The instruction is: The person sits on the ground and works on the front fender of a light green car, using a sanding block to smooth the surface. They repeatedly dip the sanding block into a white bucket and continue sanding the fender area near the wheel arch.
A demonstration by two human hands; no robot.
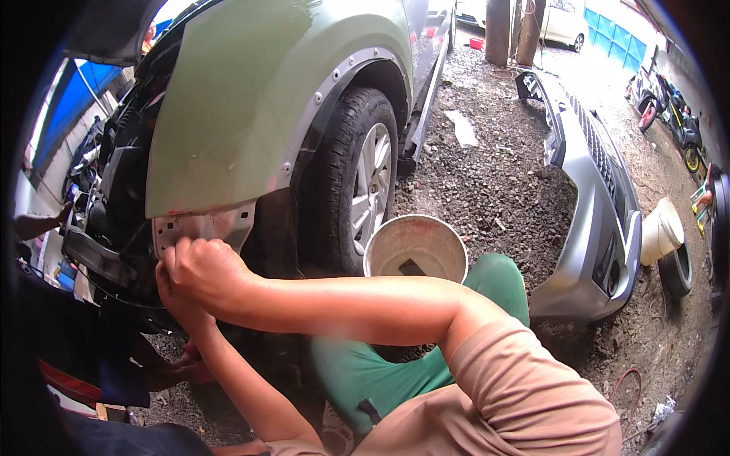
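Observation:
My right hand (204,270), closed, meets my left hand (179,298) just below the bare metal flange (220,224) at the bottom front of a car fender. The left hand's fingers are also curled. What either hand grips, if anything, is hidden between them. Above the flange spreads the fender panel (243,106), dull green with reddish marks along its lower edge. Riveted or bolted points line its wheel arch (318,99). Beside it stands the front wheel (346,175). Dark inner parts of the car's open front (114,197) lie left of the panel.
A white bucket (416,228) with a dark flat piece inside stands by my knee. A detached silver bumper (585,220) lies right on gravel, near a pale tub (663,232) and a loose tire (675,270). Another person in dark clothes (76,334) crouches close on my left.

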